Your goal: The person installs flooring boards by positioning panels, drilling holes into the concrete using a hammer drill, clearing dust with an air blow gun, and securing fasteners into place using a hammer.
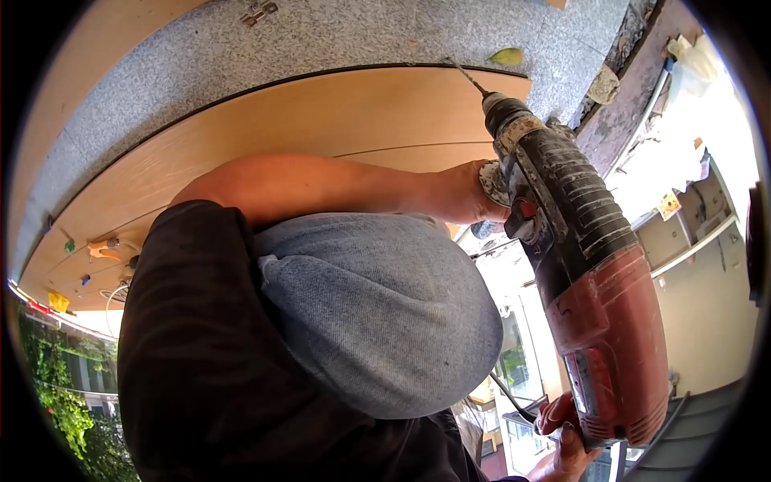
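Observation:
A worn red and black rotary hammer drill (pixel 594 265) fills the right side of the view, its chuck toward the top. A thin drill bit (pixel 467 77) sticks out of the chuck, its tip by the dark edge of a wood-coloured panel (pixel 321 108); contact cannot be told. My left hand (pixel 464 193) is closed around the side handle behind the chuck, most of its fingers hidden. At the drill's rear end, my right hand (pixel 566 450) grips the back handle, partly cut off by the dark border. A black cable (pixel 512 395) runs near it.
My denim-covered knee (pixel 377 313) bulges between the arms. A speckled grey floor (pixel 361 32) holds a metal hinge (pixel 259 14) and a green-yellow leaf (pixel 506 56). On the panel's left end lie an orange tool (pixel 104 248) and a yellow object (pixel 58 301). A stone (pixel 603 84) lies upper right.

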Demonstrator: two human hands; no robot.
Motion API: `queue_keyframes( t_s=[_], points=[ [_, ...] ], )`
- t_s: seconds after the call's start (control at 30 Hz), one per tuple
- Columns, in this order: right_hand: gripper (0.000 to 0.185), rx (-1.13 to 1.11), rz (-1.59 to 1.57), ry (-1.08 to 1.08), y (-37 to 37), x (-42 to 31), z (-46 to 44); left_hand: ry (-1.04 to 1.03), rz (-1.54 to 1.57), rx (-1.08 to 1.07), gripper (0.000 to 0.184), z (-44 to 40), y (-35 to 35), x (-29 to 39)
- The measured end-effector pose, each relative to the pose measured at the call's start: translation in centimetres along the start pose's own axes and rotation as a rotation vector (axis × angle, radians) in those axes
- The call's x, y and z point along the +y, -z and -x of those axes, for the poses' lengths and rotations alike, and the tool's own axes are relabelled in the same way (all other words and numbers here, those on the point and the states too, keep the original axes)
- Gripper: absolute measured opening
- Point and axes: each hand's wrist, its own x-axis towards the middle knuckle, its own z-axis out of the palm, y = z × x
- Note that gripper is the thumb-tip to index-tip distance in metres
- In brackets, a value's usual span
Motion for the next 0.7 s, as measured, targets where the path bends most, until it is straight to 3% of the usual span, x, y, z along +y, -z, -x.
queue_keyframes(
  t_s=[0.17, 0.27, 0.37, 0.43, 0.53, 0.7],
  points=[
    [0.044, -0.031, 0.023, -0.035, -0.2, -0.8, 0.1, 0.016, 0.09, -0.032, 0.027, 0.4, 0.1, 0.5],
    [0.042, -0.06, 0.051, -0.072, -0.6, -1.4, 0.2, -0.082, -0.048, -0.044, 0.028, -0.5, -0.2, -1.2],
    [0.042, -0.043, 0.027, -0.039, -0.2, -1.0, 0.2, 0.058, -0.01, -0.06, 0.028, 0.3, 0.4, 0.8],
    [0.042, -0.034, 0.019, -0.024, 0.0, -0.8, 0.2, -0.1, -0.004, -0.059, 0.028, -0.5, 0.1, -1.2],
    [0.043, -0.028, 0.012, -0.016, 0.3, -0.7, 0.0, -0.157, 0.086, 0.052, 0.033, -0.8, -0.4, -1.3],
    [0.043, -0.031, -0.004, -0.008, 0.1, -0.3, -0.2, -0.18, 0.043, 0.063, 0.033, -0.6, -0.3, -1.0]
  ],
)
